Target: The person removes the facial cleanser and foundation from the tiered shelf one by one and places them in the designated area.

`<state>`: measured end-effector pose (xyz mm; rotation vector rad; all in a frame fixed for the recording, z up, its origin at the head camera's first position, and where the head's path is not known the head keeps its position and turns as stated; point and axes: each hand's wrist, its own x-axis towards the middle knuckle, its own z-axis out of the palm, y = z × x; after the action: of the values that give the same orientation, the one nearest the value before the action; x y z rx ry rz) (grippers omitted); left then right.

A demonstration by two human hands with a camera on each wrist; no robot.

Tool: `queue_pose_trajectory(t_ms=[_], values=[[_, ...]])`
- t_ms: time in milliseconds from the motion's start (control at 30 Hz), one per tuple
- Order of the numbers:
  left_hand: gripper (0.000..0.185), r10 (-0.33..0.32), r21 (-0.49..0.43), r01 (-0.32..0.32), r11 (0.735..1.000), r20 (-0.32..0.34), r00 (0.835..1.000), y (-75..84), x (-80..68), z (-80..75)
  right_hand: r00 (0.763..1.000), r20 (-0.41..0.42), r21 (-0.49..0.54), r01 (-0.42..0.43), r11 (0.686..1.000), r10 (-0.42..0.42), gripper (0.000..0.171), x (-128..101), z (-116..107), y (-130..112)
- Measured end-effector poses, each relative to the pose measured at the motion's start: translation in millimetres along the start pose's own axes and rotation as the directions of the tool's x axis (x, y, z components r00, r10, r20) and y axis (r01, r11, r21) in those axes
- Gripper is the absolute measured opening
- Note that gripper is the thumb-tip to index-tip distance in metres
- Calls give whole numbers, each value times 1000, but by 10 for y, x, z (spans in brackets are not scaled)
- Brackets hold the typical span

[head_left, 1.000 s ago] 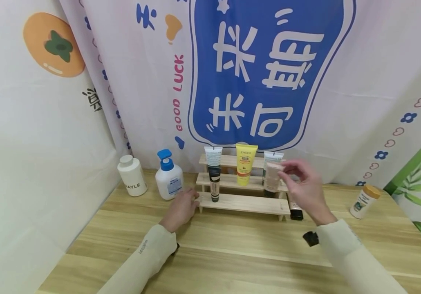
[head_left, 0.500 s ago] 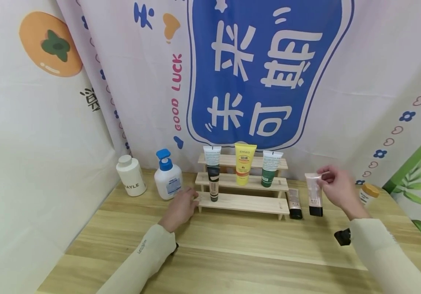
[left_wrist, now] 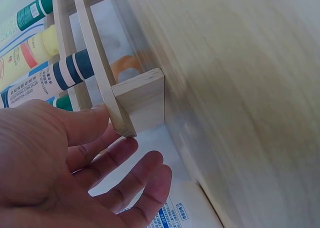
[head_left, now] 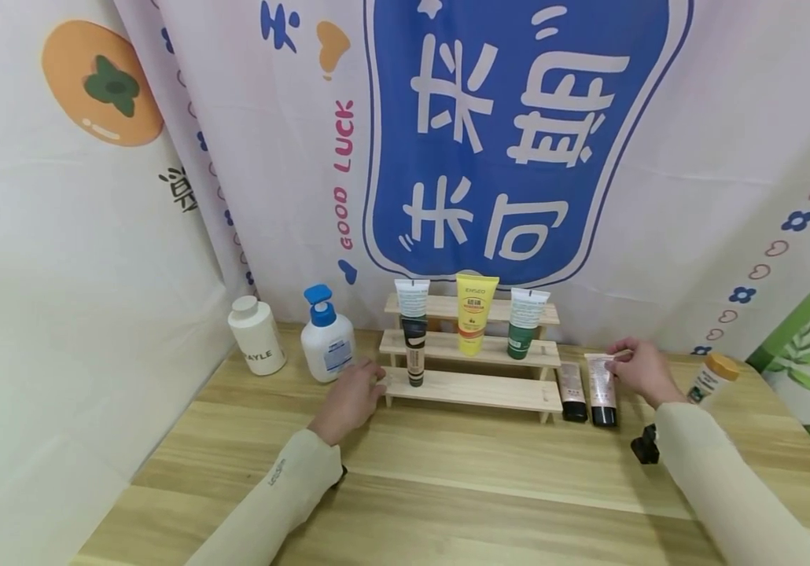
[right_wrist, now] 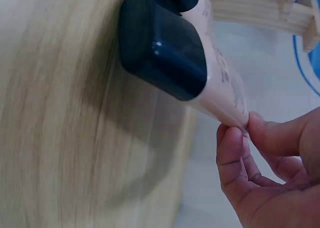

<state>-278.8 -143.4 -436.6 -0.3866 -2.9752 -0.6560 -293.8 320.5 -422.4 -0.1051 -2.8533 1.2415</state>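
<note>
"GOOD LUCK" on the backdrop (head_left: 344,177); "AYLE" on the white bottle (head_left: 257,336).

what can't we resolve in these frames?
- Pink tube: label print too small in the head view, blurred in the right wrist view.
- Right hand: fingertips pinch the tube's crimped end; palm cut off by the frame edge.
- Left hand: palm side hidden in the head view.
- Wooden rack: mostly cut off in the left wrist view.

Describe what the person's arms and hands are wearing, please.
Both arms wear long, pale cream sleeves down to the wrists. The left sleeve carries small dark lettering near the cuff. A small black device sits at the right wrist, by the right sleeve. The left hand and right hand are bare, without gloves.
</note>
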Motion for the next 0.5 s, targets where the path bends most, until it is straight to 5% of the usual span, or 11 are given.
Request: queue_pose_trajectory(t_ms=[500], values=[[19,13,-8,-13,1000,-20,1000,3,-14,2,997,13,-22,-81,996,81,30,145,136,225]])
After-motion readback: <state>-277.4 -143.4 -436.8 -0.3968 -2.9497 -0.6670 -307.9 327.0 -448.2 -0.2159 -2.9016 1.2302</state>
